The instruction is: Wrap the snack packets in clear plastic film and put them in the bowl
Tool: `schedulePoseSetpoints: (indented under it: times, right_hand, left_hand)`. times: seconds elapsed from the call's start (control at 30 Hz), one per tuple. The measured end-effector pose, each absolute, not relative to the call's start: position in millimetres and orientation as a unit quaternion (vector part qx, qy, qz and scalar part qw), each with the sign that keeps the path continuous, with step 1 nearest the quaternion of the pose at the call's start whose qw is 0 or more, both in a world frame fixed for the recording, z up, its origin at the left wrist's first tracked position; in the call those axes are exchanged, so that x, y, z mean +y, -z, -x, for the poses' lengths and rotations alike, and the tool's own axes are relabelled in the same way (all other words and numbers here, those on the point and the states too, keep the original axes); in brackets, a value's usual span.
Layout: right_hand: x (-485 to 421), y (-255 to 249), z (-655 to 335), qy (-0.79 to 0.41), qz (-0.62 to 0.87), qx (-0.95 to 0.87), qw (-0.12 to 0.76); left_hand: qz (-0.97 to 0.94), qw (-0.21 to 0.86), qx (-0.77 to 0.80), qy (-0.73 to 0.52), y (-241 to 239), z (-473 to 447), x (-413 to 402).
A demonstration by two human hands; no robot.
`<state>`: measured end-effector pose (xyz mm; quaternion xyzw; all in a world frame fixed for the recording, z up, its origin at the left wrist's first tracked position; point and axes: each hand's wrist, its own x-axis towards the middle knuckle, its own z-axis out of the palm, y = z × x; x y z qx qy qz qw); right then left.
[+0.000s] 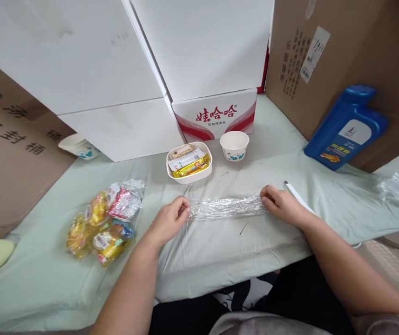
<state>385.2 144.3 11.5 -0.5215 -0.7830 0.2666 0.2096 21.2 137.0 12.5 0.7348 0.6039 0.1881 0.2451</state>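
Note:
A crinkled strip of clear plastic film (pixel 225 208) stretches sideways just over the cloth. My left hand (pixel 171 216) pinches its left end, and my right hand (pixel 283 203) pinches the right end. Behind the film stands a white plastic tub (pixel 190 178) with several packaged snacks in it, among them a yellow packet (pixel 192 166). A white paper bowl (pixel 234 146) with a blue-green print stands to the tub's right. Close beyond my right hand lies a thin white stick-like object (pixel 299 197), partly hidden by that hand.
Wrapped snacks in clear film (pixel 104 223) lie on the left of the pale green cloth (pixel 220 274). Another paper bowl (pixel 80 146) sits at the back left. White boxes and a red-printed carton (pixel 216 116) line the back. A blue bottle (pixel 346 128) leans by a cardboard box (pixel 325 60).

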Motion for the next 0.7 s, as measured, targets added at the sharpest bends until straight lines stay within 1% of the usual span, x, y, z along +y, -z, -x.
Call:
schedulePoseSetpoints:
  times: [0.17,0.33,0.57,0.7]
  right_hand:
    - [148,0,-371,-0.189,0.607,-0.752,0.176]
    - [148,6,-362,-0.114,0.641,-0.747,0.134]
    - [146,2,-350,-0.073,0.679,-0.729,0.053]
    - [145,1,-350,-0.041,0.685,-0.726,0.041]
  left_hand:
    - [-0.713,0.161,0.657,-0.185,-1,-33,144]
    - [-0.715,0.082,0.680,-0.139,-3,-40,143]
    - [-0.689,0.033,0.722,-0.052,-7,-50,143]
    - [-0.659,0.016,0.750,-0.047,-8,-50,143]
